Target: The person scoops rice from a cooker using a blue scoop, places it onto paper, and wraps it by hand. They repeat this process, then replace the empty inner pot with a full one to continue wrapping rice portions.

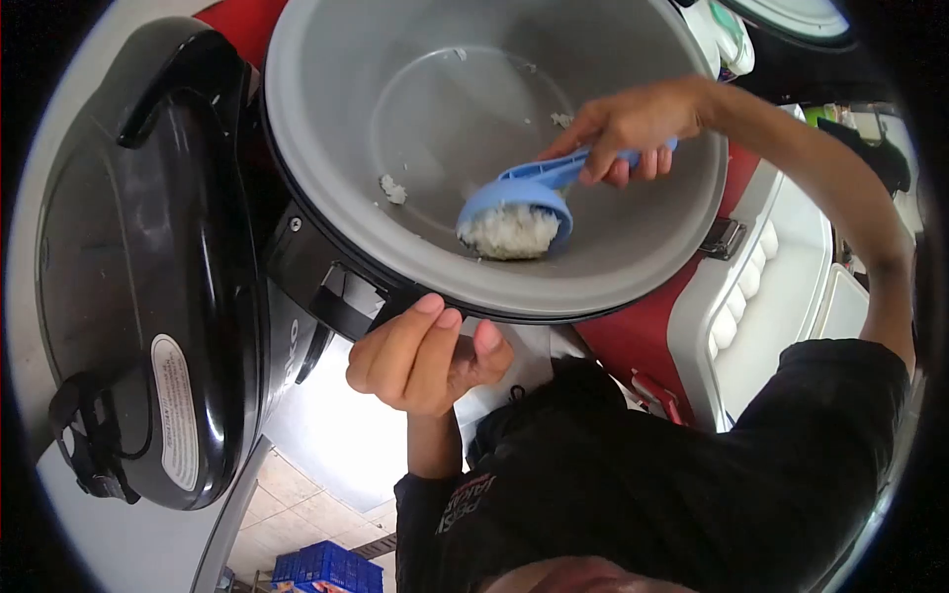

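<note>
My right hand (643,133) is wrapped round the handle of a blue rice scoop (514,193). Cooked white rice (512,232) fills the scoop's bowl, which is tilted low inside a large grey cooking pot (326,128). Stray clumps of rice (393,190) stick to the pot's floor and wall. Just outside the near rim is my left hand (425,361), palm up with fingers loosely curled. A gap shows between its thumb and fingers, and nothing is seen in it. It is close to the cooker's black side handle (346,306).
A large black cooker lid (148,267) stands open at the left. Right of the pot is a white container (781,296) with rounded white items (736,296) along its side. A blue crate (326,568) sits on the tiled floor (297,509) below.
</note>
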`<state>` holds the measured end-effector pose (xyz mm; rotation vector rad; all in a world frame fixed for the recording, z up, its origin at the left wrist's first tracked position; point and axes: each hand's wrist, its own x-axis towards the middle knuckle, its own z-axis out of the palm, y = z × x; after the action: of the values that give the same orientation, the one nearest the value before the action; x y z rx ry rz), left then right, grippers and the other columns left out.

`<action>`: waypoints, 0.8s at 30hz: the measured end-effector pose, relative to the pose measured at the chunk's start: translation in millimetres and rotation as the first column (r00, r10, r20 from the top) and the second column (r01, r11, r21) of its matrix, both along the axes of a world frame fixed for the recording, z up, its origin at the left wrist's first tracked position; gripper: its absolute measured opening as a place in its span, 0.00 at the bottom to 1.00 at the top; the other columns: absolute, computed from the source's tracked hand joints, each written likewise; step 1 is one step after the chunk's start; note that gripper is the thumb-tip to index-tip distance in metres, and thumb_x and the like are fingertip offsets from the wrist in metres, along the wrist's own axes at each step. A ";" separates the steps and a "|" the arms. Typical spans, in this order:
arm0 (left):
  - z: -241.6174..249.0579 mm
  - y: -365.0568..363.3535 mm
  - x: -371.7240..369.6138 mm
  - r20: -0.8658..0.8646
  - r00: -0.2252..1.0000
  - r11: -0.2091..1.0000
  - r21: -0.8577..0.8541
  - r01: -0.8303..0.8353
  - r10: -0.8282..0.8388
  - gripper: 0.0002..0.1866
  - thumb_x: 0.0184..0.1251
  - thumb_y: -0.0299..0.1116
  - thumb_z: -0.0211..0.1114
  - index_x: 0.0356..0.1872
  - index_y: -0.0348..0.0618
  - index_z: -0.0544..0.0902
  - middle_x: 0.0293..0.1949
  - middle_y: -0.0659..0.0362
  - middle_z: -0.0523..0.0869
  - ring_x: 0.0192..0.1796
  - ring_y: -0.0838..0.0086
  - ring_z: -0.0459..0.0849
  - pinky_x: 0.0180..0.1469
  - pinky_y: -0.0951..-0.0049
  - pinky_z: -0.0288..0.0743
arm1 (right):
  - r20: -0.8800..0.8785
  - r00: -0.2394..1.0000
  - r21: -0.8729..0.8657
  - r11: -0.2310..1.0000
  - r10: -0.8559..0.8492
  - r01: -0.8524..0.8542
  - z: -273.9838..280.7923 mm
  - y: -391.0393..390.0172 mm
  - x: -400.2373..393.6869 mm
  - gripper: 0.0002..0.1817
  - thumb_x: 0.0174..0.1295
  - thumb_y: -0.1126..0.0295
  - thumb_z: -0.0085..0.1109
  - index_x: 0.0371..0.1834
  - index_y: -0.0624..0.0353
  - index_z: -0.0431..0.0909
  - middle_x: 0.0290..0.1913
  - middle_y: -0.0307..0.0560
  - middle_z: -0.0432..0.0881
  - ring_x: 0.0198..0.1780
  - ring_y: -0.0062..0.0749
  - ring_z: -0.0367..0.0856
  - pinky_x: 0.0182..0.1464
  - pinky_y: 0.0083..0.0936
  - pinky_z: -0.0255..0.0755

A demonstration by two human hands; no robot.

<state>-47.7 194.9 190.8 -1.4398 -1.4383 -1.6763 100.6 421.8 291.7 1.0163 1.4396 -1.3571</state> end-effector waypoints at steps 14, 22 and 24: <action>-1.3 -1.3 2.8 -0.030 0.994 0.992 -0.062 -0.109 0.108 0.07 0.56 0.37 0.64 0.27 0.46 0.77 0.33 0.64 0.80 0.34 0.77 0.75 0.34 0.80 0.65 | 0.436 0.630 0.577 0.338 0.642 -0.743 -14.9 -2.5 16.4 0.35 0.58 0.71 0.50 0.71 0.63 0.56 0.48 0.63 0.78 0.48 0.51 0.80 0.49 0.37 0.75; 2.9 -1.6 7.5 -0.041 0.987 0.983 -0.092 -0.159 0.156 0.07 0.56 0.37 0.63 0.27 0.47 0.77 0.32 0.63 0.80 0.34 0.76 0.75 0.36 0.79 0.65 | -0.091 0.754 0.506 0.682 0.651 -0.528 -27.8 -52.8 8.8 0.33 0.60 0.71 0.49 0.71 0.61 0.56 0.44 0.59 0.80 0.48 0.52 0.79 0.51 0.40 0.72; 2.3 -1.9 5.0 -0.043 0.991 0.987 -0.099 -0.129 0.125 0.07 0.55 0.37 0.63 0.26 0.46 0.78 0.32 0.64 0.80 0.34 0.75 0.75 0.36 0.79 0.65 | -0.229 0.712 0.564 0.686 0.664 -0.459 -23.1 -44.0 -0.1 0.32 0.61 0.70 0.49 0.71 0.60 0.56 0.38 0.55 0.81 0.39 0.48 0.82 0.44 0.38 0.77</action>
<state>-42.8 193.0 193.0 -1.3933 -1.5803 -1.5111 100.5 377.8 268.6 0.4518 2.2673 -0.7708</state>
